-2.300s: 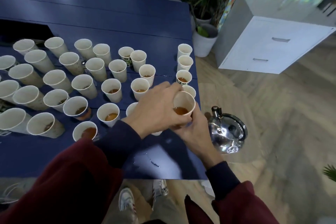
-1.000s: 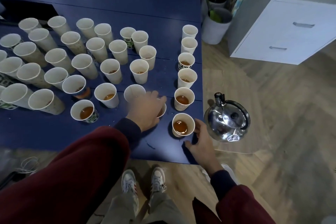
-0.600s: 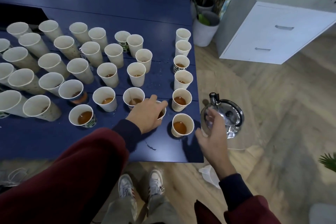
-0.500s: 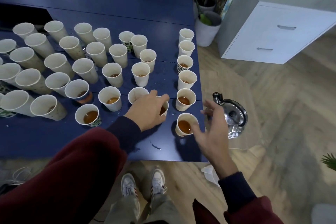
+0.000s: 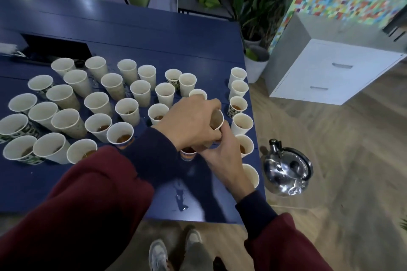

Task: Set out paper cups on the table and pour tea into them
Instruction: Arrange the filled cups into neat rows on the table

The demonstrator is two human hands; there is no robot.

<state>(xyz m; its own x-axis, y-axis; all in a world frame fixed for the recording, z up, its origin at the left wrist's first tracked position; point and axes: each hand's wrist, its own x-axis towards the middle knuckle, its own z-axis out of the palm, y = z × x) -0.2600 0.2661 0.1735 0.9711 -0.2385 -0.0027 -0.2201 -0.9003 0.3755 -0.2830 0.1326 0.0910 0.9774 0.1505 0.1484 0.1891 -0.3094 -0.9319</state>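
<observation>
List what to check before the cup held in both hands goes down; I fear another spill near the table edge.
1. Grip: left hand and right hand both hold the white paper cup: ok.
2. Cup upright: looks tilted: not ok.
3. Tea level inside it: cannot tell.
4. Landing spot under the hands: hidden: cannot tell.
5. Blue table dry: puddle near the front edge: not ok.
6. Shiny steel kettle clear, on the wooden floor: ok.

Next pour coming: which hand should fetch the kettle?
Right. The kettle stands on the floor off the table's right edge, nearest the right hand; the left hand could hold the cup both grip.
</observation>
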